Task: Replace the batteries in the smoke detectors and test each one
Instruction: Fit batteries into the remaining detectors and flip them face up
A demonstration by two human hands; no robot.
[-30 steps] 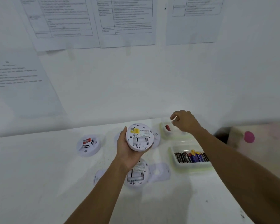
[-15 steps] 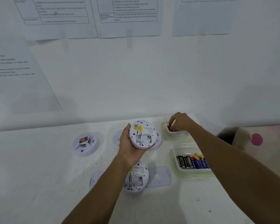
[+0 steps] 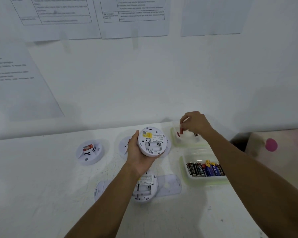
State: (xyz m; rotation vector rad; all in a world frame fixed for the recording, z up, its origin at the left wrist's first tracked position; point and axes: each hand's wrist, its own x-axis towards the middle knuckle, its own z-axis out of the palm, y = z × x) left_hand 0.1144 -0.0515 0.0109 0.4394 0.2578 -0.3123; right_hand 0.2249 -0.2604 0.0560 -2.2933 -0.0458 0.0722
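Left hand point(image 3: 138, 155) grips detector point(image 3: 151, 141) — right hand point(image 3: 195, 124) pinches red battery point(image 3: 181, 130).

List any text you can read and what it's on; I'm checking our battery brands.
"EVEREADY": black batteries in the near tray.
"PL CELL", roughly: blue battery beside them.
Wall sheets: print blurred, unreadable.
Smoke detector in the left hand: label too small.
Red battery in the right hand: blurred.

Printed sheets point(image 3: 134, 18) on the white wall point(image 3: 144, 79), white table point(image 3: 33, 194) below, pink dot point(image 3: 271, 144) at right.
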